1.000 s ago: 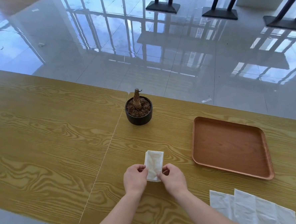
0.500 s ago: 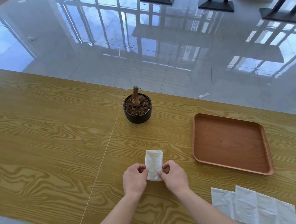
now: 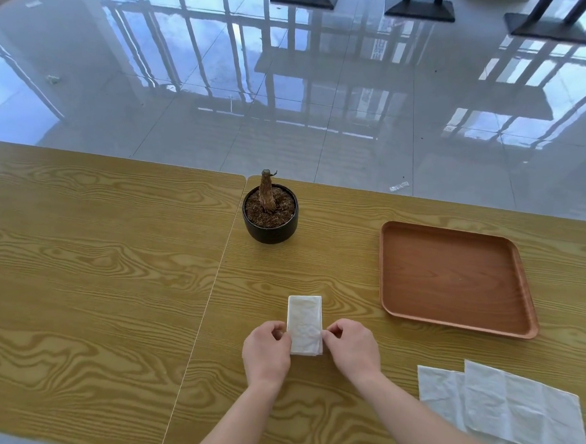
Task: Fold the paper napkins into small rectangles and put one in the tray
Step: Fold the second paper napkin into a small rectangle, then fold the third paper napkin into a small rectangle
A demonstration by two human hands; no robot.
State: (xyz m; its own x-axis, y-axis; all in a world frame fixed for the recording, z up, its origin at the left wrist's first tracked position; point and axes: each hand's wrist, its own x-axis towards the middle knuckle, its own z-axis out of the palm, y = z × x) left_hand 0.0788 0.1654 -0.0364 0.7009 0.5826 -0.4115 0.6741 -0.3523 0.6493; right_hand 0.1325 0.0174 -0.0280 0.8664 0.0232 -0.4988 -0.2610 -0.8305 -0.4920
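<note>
folded napkin [image 3: 304,324] lies flat on the table [image 3: 99,268], to the left of the tray [image 3: 452,277] and well apart from it, about level with the tray's near half. it already reads as a narrow white rectangle of several layers. judging from its length, one more fold across the middle may be wanted before it counts as small, though that is a guess.

the left hand [image 3: 266,352] and right hand [image 3: 354,348] sit on either side of its near end. each has its fingers curled, with thumb and fingertips pinching a long edge of the paper. how firmly they grip i cannot tell.

the tray holds nothing, so the placing step is not yet done. the loose napkins [image 3: 498,405], overlapping and mostly opened out, lie just nearer than the tray's near edge and look untouched. much of the task seems left.

the napkin's long axis runs away from the person, roughly parallel to the tray's left edge. its far short end points toward the plant pot [image 3: 271,219], which stands left of the tray's far corner. its near short end lies between the two hands.
</note>
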